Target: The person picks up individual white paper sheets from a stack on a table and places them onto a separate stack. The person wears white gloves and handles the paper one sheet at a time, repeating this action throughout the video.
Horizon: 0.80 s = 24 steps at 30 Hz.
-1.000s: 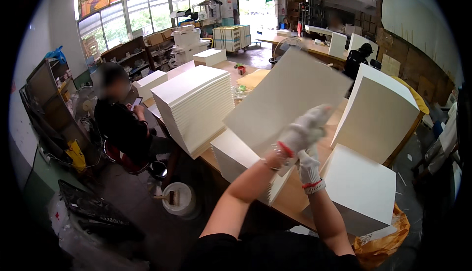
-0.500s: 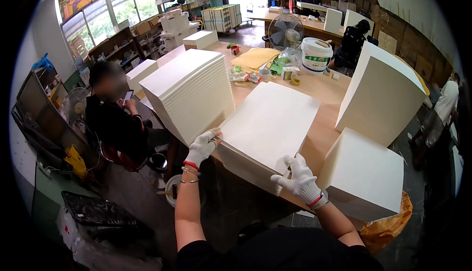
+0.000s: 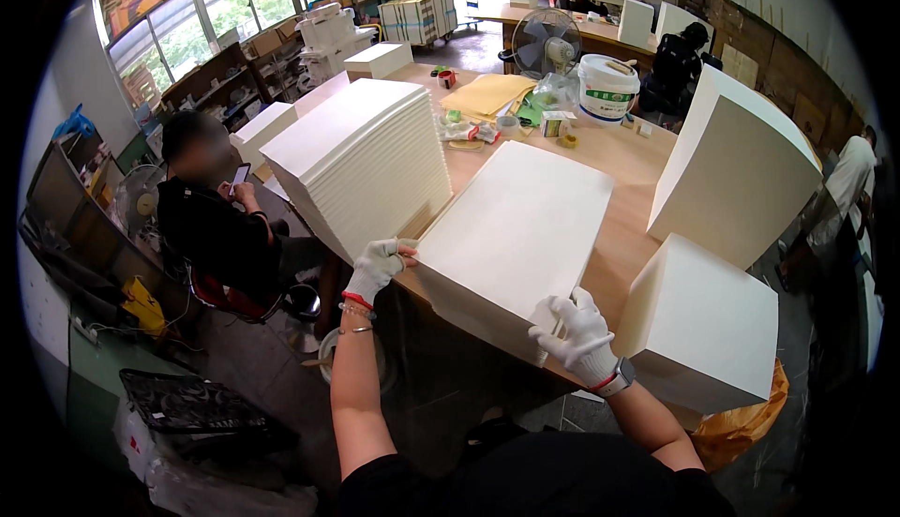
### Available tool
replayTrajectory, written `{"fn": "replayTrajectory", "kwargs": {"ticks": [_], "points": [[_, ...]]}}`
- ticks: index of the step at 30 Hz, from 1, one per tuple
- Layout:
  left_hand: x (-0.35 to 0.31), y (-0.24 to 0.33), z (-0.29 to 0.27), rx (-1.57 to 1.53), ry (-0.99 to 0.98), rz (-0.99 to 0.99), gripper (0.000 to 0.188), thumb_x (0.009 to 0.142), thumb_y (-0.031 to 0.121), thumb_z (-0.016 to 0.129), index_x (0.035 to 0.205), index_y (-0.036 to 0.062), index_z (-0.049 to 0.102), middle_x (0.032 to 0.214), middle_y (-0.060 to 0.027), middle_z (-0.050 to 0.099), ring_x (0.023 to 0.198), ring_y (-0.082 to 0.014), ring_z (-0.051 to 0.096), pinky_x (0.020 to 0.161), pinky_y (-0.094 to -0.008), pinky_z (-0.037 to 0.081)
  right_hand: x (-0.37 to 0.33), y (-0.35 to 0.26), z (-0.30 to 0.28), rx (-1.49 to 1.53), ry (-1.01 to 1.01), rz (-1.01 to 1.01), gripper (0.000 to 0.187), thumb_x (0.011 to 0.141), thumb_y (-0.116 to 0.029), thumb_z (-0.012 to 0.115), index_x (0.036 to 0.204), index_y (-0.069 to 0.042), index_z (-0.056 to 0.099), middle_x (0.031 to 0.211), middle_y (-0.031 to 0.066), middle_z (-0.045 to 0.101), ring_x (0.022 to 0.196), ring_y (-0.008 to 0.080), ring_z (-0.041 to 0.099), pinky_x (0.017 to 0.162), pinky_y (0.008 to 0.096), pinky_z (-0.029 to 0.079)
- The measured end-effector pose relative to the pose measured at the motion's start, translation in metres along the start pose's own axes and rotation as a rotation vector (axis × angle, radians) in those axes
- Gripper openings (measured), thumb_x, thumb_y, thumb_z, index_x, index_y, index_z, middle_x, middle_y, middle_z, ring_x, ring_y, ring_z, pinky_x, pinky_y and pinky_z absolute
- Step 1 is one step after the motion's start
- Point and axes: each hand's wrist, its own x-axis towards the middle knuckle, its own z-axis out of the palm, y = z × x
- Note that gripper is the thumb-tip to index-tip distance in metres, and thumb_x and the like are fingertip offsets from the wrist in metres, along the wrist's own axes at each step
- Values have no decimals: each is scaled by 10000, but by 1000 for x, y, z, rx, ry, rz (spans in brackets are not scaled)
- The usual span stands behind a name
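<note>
Head view: the white stack [image 3: 517,222] lies on the counter [image 3: 626,208] between my left grip [image 3: 377,269] and my right grip [image 3: 579,337]. The left touches its near left corner, clamped or not I cannot tell; the right, thumb and fingers apart, is at its near right corner.

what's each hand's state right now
Left hand: fingers bent at a corner of the white sheet stack; grip can't be told.
Right hand: open, fingers bent, at another corner.

Centre frame now, the white stack [image 3: 520,222] hides its own far side; at left, the seated person's face [image 3: 214,153] is blurred out!
</note>
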Motion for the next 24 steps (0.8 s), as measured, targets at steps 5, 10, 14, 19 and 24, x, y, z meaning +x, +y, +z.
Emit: {"fn": "replayTrajectory", "kwargs": {"ticks": [5,10,14,19,24], "points": [[-4,5,2,41,20,28,204,826,-156,542,936,-87,699,1138,-145,681,934,-194,674,836,-284,581,-3,0,4,-24,24,5,569,751,-384,779,1149,-9,620,1042,248,548,926,401,594,768,456,513],[-7,12,9,181,33,29,261,824,-153,563,1030,-60,694,1153,-133,677,991,-182,655,866,-268,560,-5,-3,-7,-2,9,2,516,803,-366,749,1159,-17,617,1064,234,569,961,398,590,790,452,516],[-11,11,10,385,191,39,434,842,-126,612,1265,-34,575,1189,-121,654,1132,-194,595,942,-289,508,-25,12,-43,254,12,-12,403,847,-250,734,1153,-15,618,1041,188,629,930,332,626,804,410,534],[-3,14,36,-90,404,352,443,852,-88,620,1279,-1,541,1245,-131,603,1132,-230,604,887,-312,534,-122,98,-93,104,418,-48,255,896,-97,668,1133,-13,623,1150,127,645,881,233,666,776,340,573],[-19,116,188,127,-36,904,399,809,-74,677,1188,21,599,1185,-131,634,1087,-243,624,872,-327,541,-270,216,-161,-490,584,348,313,971,-109,522,1255,12,577,1281,178,601,1175,346,559,1007,437,446]]}}
